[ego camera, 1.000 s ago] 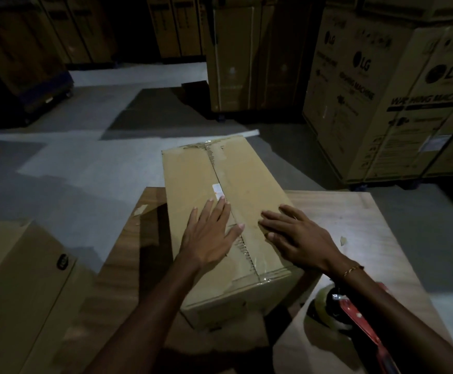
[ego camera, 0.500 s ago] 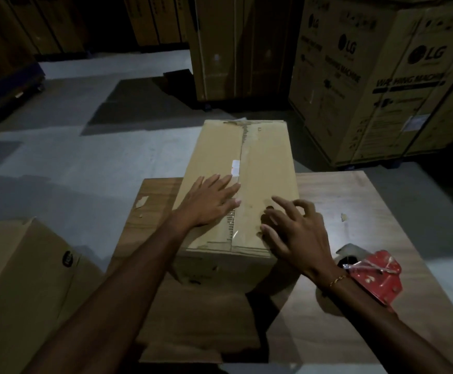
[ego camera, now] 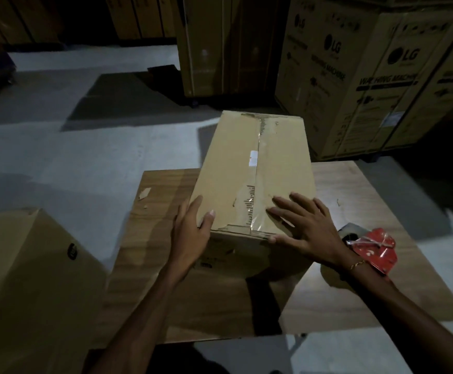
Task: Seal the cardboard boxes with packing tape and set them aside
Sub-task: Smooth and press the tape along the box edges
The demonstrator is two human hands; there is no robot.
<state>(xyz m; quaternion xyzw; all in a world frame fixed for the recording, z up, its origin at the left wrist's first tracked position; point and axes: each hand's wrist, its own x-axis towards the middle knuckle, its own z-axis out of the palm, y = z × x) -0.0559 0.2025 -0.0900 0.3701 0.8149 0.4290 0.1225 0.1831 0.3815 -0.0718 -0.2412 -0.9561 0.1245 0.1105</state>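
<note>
A long cardboard box (ego camera: 255,174) lies on the wooden desk (ego camera: 150,255), its near end toward the person and its far end jutting out past the desk's far edge. A strip of clear packing tape (ego camera: 257,184) runs along the top seam from end to end, wrinkled and torn-looking near the near end, with a small white label (ego camera: 253,158) beside it about midway.

The left hand (ego camera: 190,238) cups the box's near left corner, fingers straight along the left side and the thumb up over the top edge. The right hand (ego camera: 309,228) lies flat on the top of the box near its near right corner, fingers spread wide and pressing on the cardboard just beside the tape. A thin gold bracelet (ego camera: 357,264) sits on that wrist.

Just behind the right wrist, near the desk's right edge, a red tape dispenser (ego camera: 376,249) rests on the desk with its roll partly hidden. A small scrap of cardboard (ego camera: 144,193) lies near the far left corner of the desk.

Off the desk's left side stands another brown carton (ego camera: 31,279) with a small dark logo. Beyond the desk, across the pale floor (ego camera: 85,157), tall washing machine cartons (ego camera: 368,76) are stacked in the dim light.
</note>
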